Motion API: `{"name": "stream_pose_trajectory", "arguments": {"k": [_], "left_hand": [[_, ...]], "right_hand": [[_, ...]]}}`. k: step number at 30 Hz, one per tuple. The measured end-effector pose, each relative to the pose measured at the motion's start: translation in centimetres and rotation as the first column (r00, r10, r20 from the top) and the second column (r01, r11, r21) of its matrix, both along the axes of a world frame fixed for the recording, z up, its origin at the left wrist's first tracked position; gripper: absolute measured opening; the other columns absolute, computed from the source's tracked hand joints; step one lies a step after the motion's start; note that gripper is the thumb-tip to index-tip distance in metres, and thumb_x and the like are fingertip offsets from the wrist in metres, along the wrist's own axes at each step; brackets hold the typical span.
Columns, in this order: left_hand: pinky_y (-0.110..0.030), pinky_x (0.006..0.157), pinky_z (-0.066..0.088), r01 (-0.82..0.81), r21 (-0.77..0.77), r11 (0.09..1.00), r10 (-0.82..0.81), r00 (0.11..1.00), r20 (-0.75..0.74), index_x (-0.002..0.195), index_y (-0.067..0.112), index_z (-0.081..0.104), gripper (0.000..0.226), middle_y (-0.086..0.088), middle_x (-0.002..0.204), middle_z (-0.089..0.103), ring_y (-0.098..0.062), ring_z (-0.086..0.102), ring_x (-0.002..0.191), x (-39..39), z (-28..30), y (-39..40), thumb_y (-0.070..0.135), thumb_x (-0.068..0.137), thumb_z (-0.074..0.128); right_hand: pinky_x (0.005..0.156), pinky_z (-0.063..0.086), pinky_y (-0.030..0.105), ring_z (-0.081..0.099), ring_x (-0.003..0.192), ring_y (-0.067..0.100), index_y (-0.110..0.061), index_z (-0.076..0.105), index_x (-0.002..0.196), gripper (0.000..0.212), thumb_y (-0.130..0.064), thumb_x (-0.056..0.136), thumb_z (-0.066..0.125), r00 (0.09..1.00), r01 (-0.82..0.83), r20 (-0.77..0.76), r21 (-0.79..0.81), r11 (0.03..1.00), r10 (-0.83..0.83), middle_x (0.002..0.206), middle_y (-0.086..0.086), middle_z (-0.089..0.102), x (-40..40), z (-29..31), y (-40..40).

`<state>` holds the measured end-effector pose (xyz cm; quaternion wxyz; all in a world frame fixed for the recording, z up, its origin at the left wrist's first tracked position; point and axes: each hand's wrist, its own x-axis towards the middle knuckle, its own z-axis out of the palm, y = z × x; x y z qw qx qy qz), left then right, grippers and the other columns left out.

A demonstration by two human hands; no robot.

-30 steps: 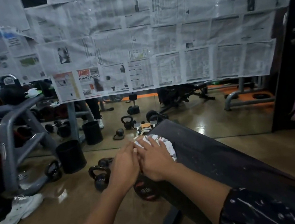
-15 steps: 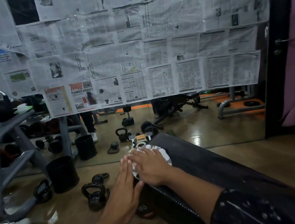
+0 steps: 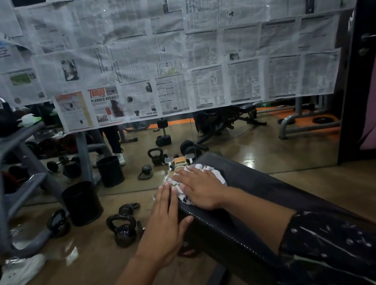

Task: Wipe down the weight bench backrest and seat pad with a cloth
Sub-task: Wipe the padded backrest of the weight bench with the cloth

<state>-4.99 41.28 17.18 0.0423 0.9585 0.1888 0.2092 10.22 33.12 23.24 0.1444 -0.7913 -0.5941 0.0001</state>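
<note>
The black padded weight bench (image 3: 254,195) runs from the lower right toward the mirror. A white patterned cloth (image 3: 211,172) lies bunched on its far left end. My right hand (image 3: 201,190) lies flat on the cloth with straight fingers, pressing it onto the pad. My left hand (image 3: 166,224) rests with straight fingers against the bench's left edge, its fingertips touching the cloth's left part and its thumb on the pad's edge. Much of the cloth is hidden under my right hand.
Black kettlebells (image 3: 121,227) lie on the wooden floor left of the bench, beside a black bucket (image 3: 82,202). A grey weight rack (image 3: 4,186) stands at the left, a white shoe (image 3: 15,277) below it. A newspaper-covered mirror (image 3: 173,62) faces me.
My left hand has slid back from the cloth along the bench's left edge toward me. My right hand stays pressed on the cloth at the bench's far end. The view has shifted slightly.
</note>
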Motion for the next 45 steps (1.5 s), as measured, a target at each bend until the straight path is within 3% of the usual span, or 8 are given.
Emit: {"name": "stream_pose_trajectory", "arguments": {"k": [4,10,16,19,25,32,38,45], "left_hand": [[-0.03,0.118,-0.007,-0.004,-0.002,1.0,0.004,1.0,-0.007,0.146,0.023,-0.025,0.089,0.004,0.155,-0.033,-0.005,-0.034,0.14,-0.1,0.2,-0.2,0.078,0.08,-0.002],[-0.032,0.12,-0.006,-0.025,-0.035,0.999,0.024,0.999,-0.033,0.144,0.021,-0.026,0.088,0.002,0.154,-0.034,-0.009,-0.034,0.14,-0.3,0.9,-1.0,0.074,0.079,0.001],[-0.029,0.118,-0.009,0.002,-0.016,1.0,-0.002,1.0,0.0,0.146,0.019,-0.025,0.084,0.003,0.153,-0.037,-0.005,-0.038,0.137,-0.8,0.6,-1.0,0.065,0.089,0.017],[-0.024,0.113,-0.015,0.01,0.001,1.0,-0.01,1.0,-0.003,0.145,0.019,-0.026,0.082,0.003,0.151,-0.04,-0.004,-0.04,0.135,-0.9,0.6,-0.9,0.063,0.091,0.018],[-0.028,0.115,-0.018,-0.037,0.056,0.998,0.039,0.998,-0.046,0.147,0.019,-0.025,0.086,0.0,0.153,-0.037,-0.008,-0.04,0.136,-0.8,0.7,-1.1,0.07,0.082,0.0],[-0.029,0.115,-0.019,-0.031,0.096,0.995,0.032,0.999,-0.007,0.149,0.017,-0.018,0.088,-0.002,0.157,-0.026,-0.007,-0.033,0.14,-0.6,0.1,-0.7,0.074,0.083,-0.008],[-0.032,0.117,-0.016,-0.064,0.093,0.994,0.071,0.995,-0.063,0.145,0.016,-0.027,0.094,-0.004,0.155,-0.032,-0.013,-0.034,0.141,-0.5,0.5,-1.0,0.075,0.073,-0.021],[-0.032,0.117,-0.016,-0.038,0.08,0.996,0.045,0.996,-0.078,0.143,0.019,-0.033,0.091,-0.001,0.15,-0.042,-0.009,-0.04,0.136,-0.8,0.6,-1.0,0.076,0.074,-0.014]], "right_hand": [[0.117,-0.003,0.037,-0.006,0.147,0.006,-0.041,0.013,0.15,0.047,-0.034,0.104,0.022,0.993,-0.114,-0.031,0.038,0.993,0.115,0.161,-0.016,0.004,1.1,-1.2,-4.5],[0.119,0.002,0.049,-0.004,0.15,0.02,-0.035,0.016,0.151,0.048,-0.036,0.104,0.019,0.993,0.108,-0.039,-0.068,0.992,-0.11,0.162,-0.008,0.004,2.8,0.7,-0.5],[0.119,0.002,0.046,-0.002,0.149,0.016,-0.031,0.016,0.152,0.048,-0.033,0.104,0.023,0.998,-0.042,0.045,0.038,0.998,0.041,0.162,-0.009,0.008,-1.5,-0.7,-1.8],[0.118,0.001,0.041,-0.003,0.148,0.007,-0.039,0.018,0.15,0.046,-0.033,0.104,0.024,0.997,-0.073,-0.029,0.032,0.997,0.074,0.161,-0.015,0.008,0.3,-1.0,-4.4],[0.119,0.003,0.051,0.001,0.15,0.018,-0.034,0.022,0.15,0.047,-0.032,0.103,0.023,0.995,0.092,-0.028,-0.019,0.996,-0.092,0.162,-0.008,0.011,1.4,0.7,0.5],[0.118,0.0,0.041,-0.001,0.148,0.007,-0.036,0.018,0.151,0.048,-0.03,0.104,0.026,0.996,-0.094,0.001,0.065,0.993,0.094,0.161,-0.014,0.01,0.0,-1.1,-3.8],[0.12,0.004,0.048,-0.001,0.15,0.017,-0.035,0.02,0.151,0.047,-0.029,0.104,0.023,0.989,0.134,-0.063,-0.02,0.991,-0.135,0.162,-0.008,0.009,3.7,0.4,-1.7],[0.118,0.001,0.043,-0.003,0.149,0.012,-0.03,0.015,0.153,0.049,-0.031,0.104,0.025,0.992,-0.124,0.041,0.039,0.991,0.123,0.162,-0.011,0.009,-1.3,-1.1,-3.1]]}}
